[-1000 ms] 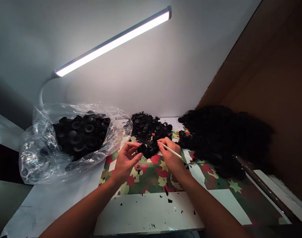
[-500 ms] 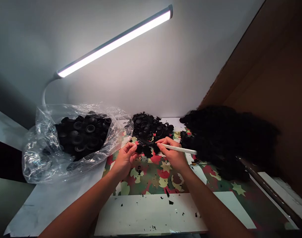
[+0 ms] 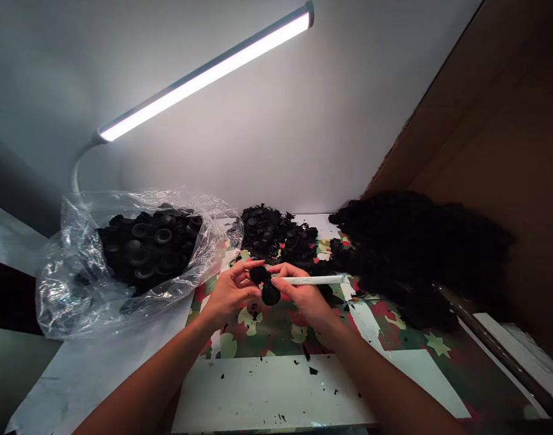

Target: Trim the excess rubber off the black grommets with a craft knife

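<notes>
My left hand [image 3: 233,290] is closed, thumb and fingers pinching a small black rubber part [image 3: 271,293] that looks like two joined round pieces. In my right hand [image 3: 301,290] is a slim white stick-like tool [image 3: 316,280], its back end pointing right. The tool's front end is hidden by my fingers, which meet the black part at its right side. Just behind my hands lies a heap of black rubber parts and ragged scraps [image 3: 267,229].
To the left, a clear plastic bag [image 3: 58,296] holds many round black rubber pieces [image 3: 162,236]. A large dark pile [image 3: 416,248] lies at the right against a cardboard panel [image 3: 494,139]. A lit lamp [image 3: 208,75] hangs overhead. Black crumbs dot the white board [image 3: 276,393].
The black part has come up from the heap's front between my hands, showing its round shapes. Both hands have drawn closer together, and the white tool now lies nearly level.
</notes>
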Demonstrator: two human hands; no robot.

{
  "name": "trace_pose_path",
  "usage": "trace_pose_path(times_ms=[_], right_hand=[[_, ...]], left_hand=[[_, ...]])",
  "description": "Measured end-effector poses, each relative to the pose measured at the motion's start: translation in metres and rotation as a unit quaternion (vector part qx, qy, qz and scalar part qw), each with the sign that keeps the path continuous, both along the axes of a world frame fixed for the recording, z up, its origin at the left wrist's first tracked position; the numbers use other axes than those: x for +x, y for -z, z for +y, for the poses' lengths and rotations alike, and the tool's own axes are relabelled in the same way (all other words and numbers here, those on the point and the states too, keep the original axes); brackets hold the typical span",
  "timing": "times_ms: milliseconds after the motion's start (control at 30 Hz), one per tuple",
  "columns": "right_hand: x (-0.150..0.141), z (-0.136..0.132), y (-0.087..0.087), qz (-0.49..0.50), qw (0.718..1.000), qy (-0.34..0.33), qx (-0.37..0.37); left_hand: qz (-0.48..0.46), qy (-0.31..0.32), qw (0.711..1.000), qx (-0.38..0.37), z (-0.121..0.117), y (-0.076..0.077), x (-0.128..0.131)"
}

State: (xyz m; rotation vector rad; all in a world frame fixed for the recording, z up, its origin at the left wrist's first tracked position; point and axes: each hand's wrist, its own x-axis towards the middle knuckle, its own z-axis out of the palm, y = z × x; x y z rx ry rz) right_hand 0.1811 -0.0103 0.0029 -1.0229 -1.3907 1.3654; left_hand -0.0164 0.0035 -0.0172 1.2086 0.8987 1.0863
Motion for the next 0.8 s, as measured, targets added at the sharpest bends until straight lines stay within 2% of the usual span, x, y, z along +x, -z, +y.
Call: trace_pose_path(times_ms=[67, 133, 200, 333, 400, 533, 600, 700, 800], right_hand=[[0.005, 0.004, 0.004, 0.029, 0.999, -0.004, -0.019], [0.011, 0.010, 0.007, 0.041, 0.999, -0.002, -0.023], [0.016, 0.016, 0.010, 0.036, 0.999, 0.028, -0.013], [0.017, 0.018, 0.009, 0.007, 0.993, 0.098, 0.064], [0.011, 0.013, 0.005, -0.033, 0.991, 0.082, 0.104], [-0.007, -0.003, -0.002, -0.145, 0.972, 0.024, 0.182], [-0.014, -0.008, -0.001, -0.208, 0.953, 0.028, 0.221], [-0.017, -0.007, 0.006, -0.280, 0.927, 0.063, 0.240], [-0.013, -0.002, 0.010, -0.298, 0.919, 0.064, 0.250]], left_hand=[[0.091, -0.007, 0.993, 0.071, 0.001, -0.006, -0.003], [0.171, -0.044, 0.975, 0.137, 0.001, -0.013, -0.004], [0.202, -0.066, 0.964, 0.161, 0.001, -0.017, -0.005], [0.150, -0.037, 0.985, 0.077, 0.000, -0.014, -0.005], [0.131, -0.019, 0.990, 0.047, -0.001, -0.012, -0.004], [0.147, -0.011, 0.987, 0.068, -0.002, -0.010, -0.002], [0.136, -0.027, 0.988, 0.065, -0.003, -0.009, 0.000], [0.105, -0.034, 0.993, 0.030, -0.005, -0.008, 0.003], [0.099, -0.024, 0.995, 0.021, -0.005, -0.009, 0.003]])
